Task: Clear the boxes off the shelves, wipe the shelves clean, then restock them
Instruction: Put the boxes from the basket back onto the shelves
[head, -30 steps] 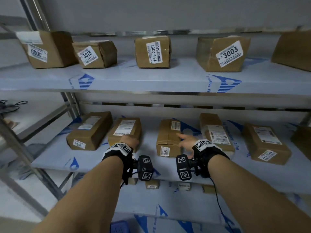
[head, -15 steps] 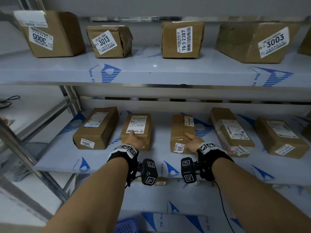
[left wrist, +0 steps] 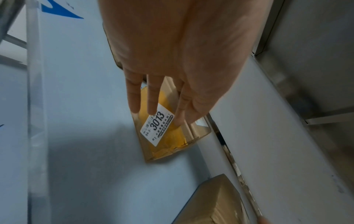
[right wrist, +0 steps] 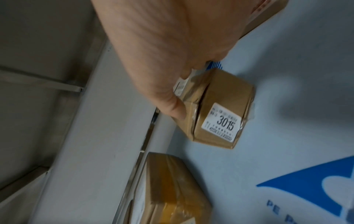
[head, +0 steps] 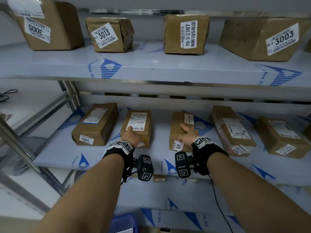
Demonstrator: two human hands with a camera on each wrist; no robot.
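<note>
Brown cardboard boxes with white labels lie in a row on the middle shelf (head: 159, 158). My left hand (head: 133, 137) rests on top of the second box from the left (head: 139, 121), labelled 3013 (left wrist: 168, 136). In the left wrist view its fingers (left wrist: 151, 98) hang straight over the box's front end. On the box labelled 3015 (head: 179, 119) lies my right hand (head: 187, 134). In the right wrist view the thumb (right wrist: 176, 109) presses the top edge of that box (right wrist: 220, 98); the other fingers are hidden behind the palm.
Box 3004 (head: 96, 125) lies left of my hands, and two more boxes (head: 232, 130) (head: 277, 137) lie to the right. The upper shelf (head: 151, 64) carries several boxes, among them 3005 (head: 48, 24) and 3003 (head: 262, 39). A blue basket (head: 124, 222) stands below.
Both hands have reached forward and settled onto their boxes, the left on the 3013 box and the right on 3015. My head has come closer to the shelves.
</note>
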